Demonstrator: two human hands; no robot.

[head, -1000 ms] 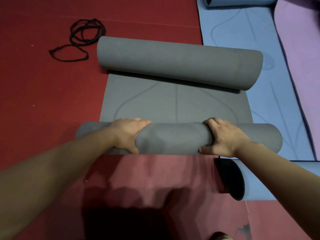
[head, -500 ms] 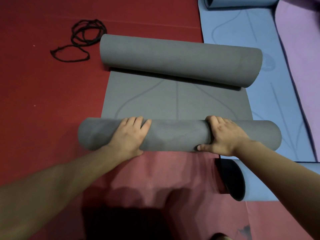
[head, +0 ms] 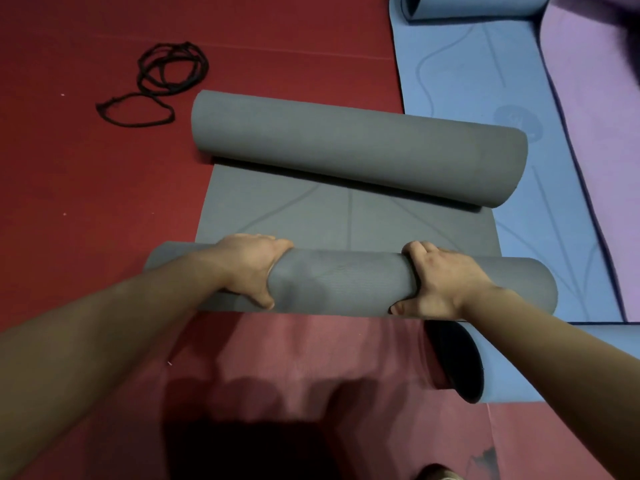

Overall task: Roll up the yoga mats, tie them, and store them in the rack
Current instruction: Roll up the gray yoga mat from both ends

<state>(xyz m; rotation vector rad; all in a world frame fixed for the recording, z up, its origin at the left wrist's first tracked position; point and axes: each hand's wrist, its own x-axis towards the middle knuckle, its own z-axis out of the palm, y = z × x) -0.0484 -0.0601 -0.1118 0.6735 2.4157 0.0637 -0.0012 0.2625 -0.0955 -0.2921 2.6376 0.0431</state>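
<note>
A grey yoga mat [head: 346, 216] lies on the red floor, rolled from both ends with a flat strip between. The near roll [head: 343, 280] runs left to right under my hands. My left hand [head: 252, 265] grips it left of centre, fingers over the top and thumb on the near side. My right hand [head: 440, 278] grips it right of centre the same way. The far roll [head: 356, 147] is thicker and lies slightly askew. A black cord [head: 162, 84] lies in loose coils on the floor at the far left.
A blue mat [head: 478, 81] lies flat at the right, its far end curled. A rolled blue mat [head: 502, 365] with a dark open end sits by my right forearm. A purple mat [head: 595, 133] lies at the far right. Red floor [head: 86, 202] spreads to the left.
My left hand went from lying flatter on top of the near roll to wrapping round it again. The near roll has moved a little toward the far roll.
</note>
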